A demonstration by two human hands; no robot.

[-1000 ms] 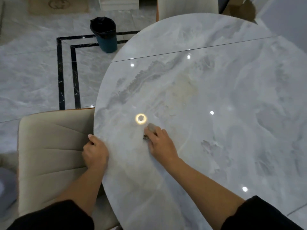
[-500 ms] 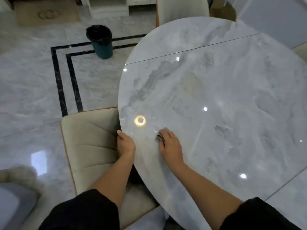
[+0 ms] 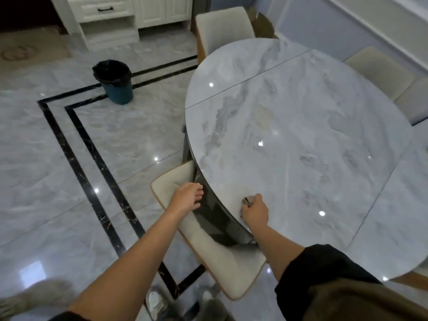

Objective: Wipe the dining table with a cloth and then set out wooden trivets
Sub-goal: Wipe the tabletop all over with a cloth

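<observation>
A teal waste bin (image 3: 117,89) lined with a black bag (image 3: 111,70) is seen on the marble floor (image 3: 58,158), well apart from the dining table (image 3: 312,126); the inside of the bag is dark, and what it holds cannot be told. A brown cardboard box (image 3: 264,25) with raised flaps is partly hidden behind the far chair (image 3: 222,24), and its contents are not shown. The cloth (image 3: 247,201) is bunched small on the table top, close to the rounded near-left edge, and is gripped by the right hand (image 3: 256,214): the fingers are curled tightly over it, so that only a grey fold is seen past the knuckles, on the side away from the person. The cloth is pressed between that hand and the marble surface. The left hand (image 3: 186,198) is held off the table top, just beside its edge and above the cream seat of the near chair (image 3: 215,260); its fingers are loosely bent and nothing is held in them, though whether the fingertips touch the rim cannot be told. Two more cream chairs (image 3: 379,72) are set at the far right side of the table.
</observation>
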